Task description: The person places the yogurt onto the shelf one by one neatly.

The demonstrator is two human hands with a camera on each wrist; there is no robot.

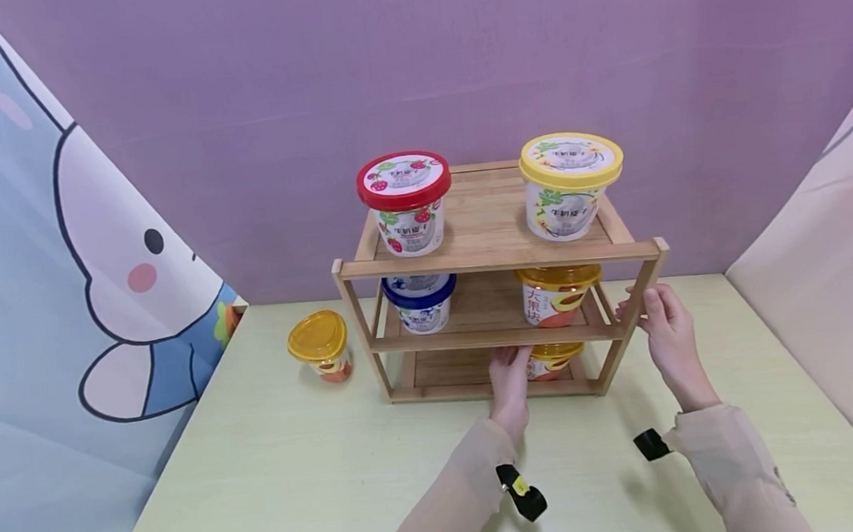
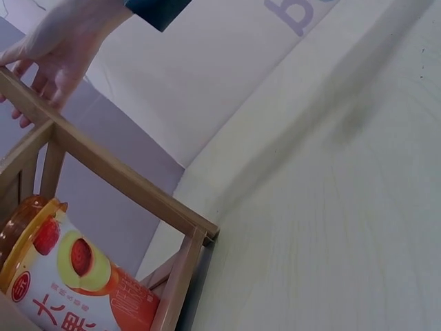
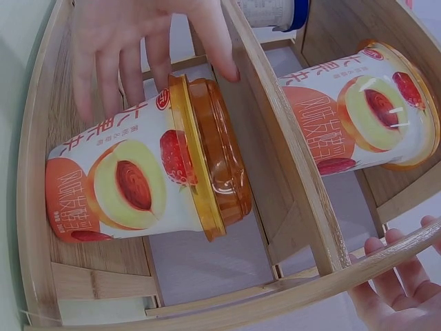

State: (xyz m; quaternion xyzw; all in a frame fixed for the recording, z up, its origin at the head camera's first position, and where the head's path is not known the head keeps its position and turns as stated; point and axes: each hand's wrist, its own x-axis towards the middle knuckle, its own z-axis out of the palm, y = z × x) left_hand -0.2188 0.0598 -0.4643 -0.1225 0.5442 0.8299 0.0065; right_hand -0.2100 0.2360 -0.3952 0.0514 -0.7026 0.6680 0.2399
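A three-tier wooden shelf [image 1: 492, 258] stands on the table. On its bottom tier a yogurt cup [image 3: 127, 172] with a peach picture and an amber lid stands at the right. My left hand [image 1: 509, 380] reaches in beside this cup, its fingers [image 3: 110, 76] extended along the cup's side; the cup partly covers some fingertips. My right hand [image 1: 672, 334] holds the shelf's right side post, with fingers behind the wood. Another peach yogurt cup [image 1: 552, 299] sits on the middle tier, right of a blue-lidded tub [image 1: 422, 308].
On the top tier stand a red-lidded tub [image 1: 409, 217] at the left and a yellow-lidded tub [image 1: 567, 196] at the right. One more amber-lidded cup [image 1: 322, 349] is on the table [image 1: 278, 478], left of the shelf. A purple cloth [image 1: 425, 57] hangs behind.
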